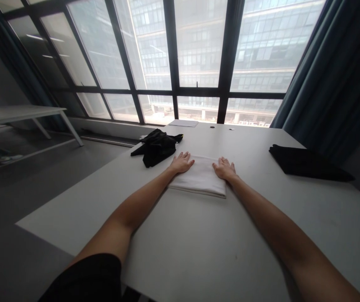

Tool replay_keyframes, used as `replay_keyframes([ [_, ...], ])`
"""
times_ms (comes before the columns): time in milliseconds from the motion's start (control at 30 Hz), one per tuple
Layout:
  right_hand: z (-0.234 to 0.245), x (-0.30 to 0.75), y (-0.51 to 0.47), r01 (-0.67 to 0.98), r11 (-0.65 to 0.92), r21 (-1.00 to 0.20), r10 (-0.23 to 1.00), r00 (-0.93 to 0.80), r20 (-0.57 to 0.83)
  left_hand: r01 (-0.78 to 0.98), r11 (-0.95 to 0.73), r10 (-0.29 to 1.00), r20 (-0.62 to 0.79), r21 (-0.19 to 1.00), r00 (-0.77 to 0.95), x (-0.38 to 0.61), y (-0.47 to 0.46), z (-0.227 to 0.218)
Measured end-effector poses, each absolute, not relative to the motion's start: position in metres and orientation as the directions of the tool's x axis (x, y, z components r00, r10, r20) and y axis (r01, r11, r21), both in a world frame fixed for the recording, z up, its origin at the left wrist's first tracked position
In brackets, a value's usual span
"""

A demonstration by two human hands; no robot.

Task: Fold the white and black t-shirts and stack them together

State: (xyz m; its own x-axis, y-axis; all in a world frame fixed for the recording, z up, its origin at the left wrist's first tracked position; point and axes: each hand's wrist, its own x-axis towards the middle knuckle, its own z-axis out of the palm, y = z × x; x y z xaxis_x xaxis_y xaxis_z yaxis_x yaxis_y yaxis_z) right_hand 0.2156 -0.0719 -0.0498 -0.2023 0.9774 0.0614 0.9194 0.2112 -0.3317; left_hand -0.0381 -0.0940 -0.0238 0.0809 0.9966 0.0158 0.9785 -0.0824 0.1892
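Observation:
A folded white cloth lies flat on the grey table in front of me. My left hand rests palm down on the cloth's left side, fingers stretched out flat. On the cloth's right side my right hand lies the same way, fingers spread and flat. Neither hand holds anything.
A crumpled black garment sits just left of the cloth. A folded black cloth lies at the table's right. A white sheet lies at the far edge by the window. Another table stands to the left.

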Motion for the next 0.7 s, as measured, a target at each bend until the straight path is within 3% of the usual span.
replay_keyframes([
  [233, -0.052, 0.223, -0.073, 0.801, 0.213, -0.559, 0.967, -0.09, 0.238, 0.978, 0.025, 0.999, 0.016, 0.208, -0.029, -0.059, -0.091, -0.008],
  [367, -0.05, 0.231, -0.081, 0.646, 0.315, -0.696, 0.931, -0.068, 0.359, 0.967, -0.109, 0.988, 0.129, 0.232, 0.08, -0.036, -0.098, 0.003],
  [567, -0.053, 0.252, -0.127, 0.36, 0.664, -0.655, 0.738, -0.457, 0.497, 0.814, -0.526, 0.85, 0.123, 0.246, 0.512, 0.039, -0.133, -0.021],
  [700, -0.049, 0.267, -0.163, 0.28, 0.792, -0.542, 0.568, -0.662, 0.488, 0.794, -0.581, 0.812, 0.052, 0.18, 0.582, 0.055, -0.149, -0.031],
])
